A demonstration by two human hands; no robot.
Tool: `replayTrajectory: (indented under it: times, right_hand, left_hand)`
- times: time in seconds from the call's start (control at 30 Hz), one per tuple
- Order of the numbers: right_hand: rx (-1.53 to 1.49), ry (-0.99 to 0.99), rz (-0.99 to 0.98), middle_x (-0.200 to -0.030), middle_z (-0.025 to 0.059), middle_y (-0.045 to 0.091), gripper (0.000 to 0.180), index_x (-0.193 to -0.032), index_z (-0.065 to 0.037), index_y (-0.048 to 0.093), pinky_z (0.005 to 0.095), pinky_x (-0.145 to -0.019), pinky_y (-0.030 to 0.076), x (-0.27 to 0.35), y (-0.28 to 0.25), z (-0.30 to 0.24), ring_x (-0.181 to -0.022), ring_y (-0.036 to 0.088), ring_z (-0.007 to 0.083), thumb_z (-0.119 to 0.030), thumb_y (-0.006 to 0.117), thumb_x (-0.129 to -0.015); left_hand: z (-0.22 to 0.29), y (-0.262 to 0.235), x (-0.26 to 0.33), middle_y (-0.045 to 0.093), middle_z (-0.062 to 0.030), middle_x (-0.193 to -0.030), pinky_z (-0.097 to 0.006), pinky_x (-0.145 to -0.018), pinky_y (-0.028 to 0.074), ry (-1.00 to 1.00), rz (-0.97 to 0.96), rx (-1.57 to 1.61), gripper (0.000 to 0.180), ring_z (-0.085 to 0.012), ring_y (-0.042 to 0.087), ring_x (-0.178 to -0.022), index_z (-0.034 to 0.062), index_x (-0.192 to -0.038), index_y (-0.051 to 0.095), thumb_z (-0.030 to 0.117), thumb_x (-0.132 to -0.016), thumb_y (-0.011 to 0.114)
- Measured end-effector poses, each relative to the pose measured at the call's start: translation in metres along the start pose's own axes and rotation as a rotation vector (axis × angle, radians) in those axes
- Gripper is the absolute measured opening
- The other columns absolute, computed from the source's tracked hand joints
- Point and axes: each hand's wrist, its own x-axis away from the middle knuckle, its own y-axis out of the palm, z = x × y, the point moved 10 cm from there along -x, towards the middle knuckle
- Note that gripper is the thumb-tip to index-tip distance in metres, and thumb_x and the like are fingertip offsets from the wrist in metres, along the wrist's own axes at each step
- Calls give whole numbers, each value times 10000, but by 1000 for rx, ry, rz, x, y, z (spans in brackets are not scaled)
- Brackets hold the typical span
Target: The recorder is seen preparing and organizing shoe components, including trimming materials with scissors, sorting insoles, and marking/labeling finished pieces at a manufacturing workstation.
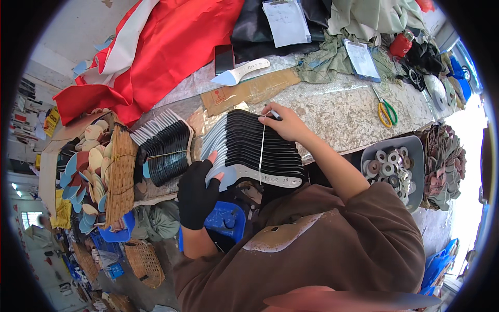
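A row of black, sole-shaped insole boards (265,151) with pale blue-grey ends stands packed on edge at the bench's near side. The nearest one shows a beige face with handwriting. A white string (262,148) runs across the row. My left hand (196,195), in a black fingerless glove, holds the pale ends, its thumb on the nearest board and a fingertip further along. At the far end of the row, my right hand (285,124) is closed round a dark pen (275,115) with a white tip, its fingers at the string.
Left of the row lies another tied bundle of insole boards (169,151), beside a basket (120,174) of loose pieces. Behind are a phone (224,58), a single insole board (241,72) and red sheeting (171,47). Scissors (386,112) and a grey bin (416,148) of tape rolls lie right.
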Motion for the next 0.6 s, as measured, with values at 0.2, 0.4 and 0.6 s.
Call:
replayTrajectory:
  times: [0.2, 0.4, 0.6]
  right_hand:
    - [-138, -106, 217, -956, 94, 702, 284, -1044, -35, 658, 333, -867, 492, 6, -11, 35, -916, 657, 203, -260, 708, -879]
    - [-207, -167, 51, -1145, 139, 676, 446, -1185, -28, 573, 363, -993, 447, 52, -17, -12, -1150, 607, 245, -306, 716, -866]
    - [283, -778, 111, -1392, 132, 546, 609, -1221, -111, 496, 553, -1159, 214, 133, 7, -94, -1326, 468, 353, -284, 821, -735]
  left_hand:
    - [-50, 37, -39, 650, -190, -854, -452, -687, 480, 86, -93, -104, 462, -374, 628, -788, 121, -1214, 664, 172, -760, 730]
    - [-40, 23, -52, 651, -173, -802, -457, -667, 480, 194, -104, -91, 440, -367, 622, -745, 128, -1188, 680, 225, -763, 738]
    - [-38, 34, -99, 691, -178, -919, -420, -734, 512, 245, -271, -130, 444, -345, 658, -803, 127, -1193, 677, 291, -784, 734]
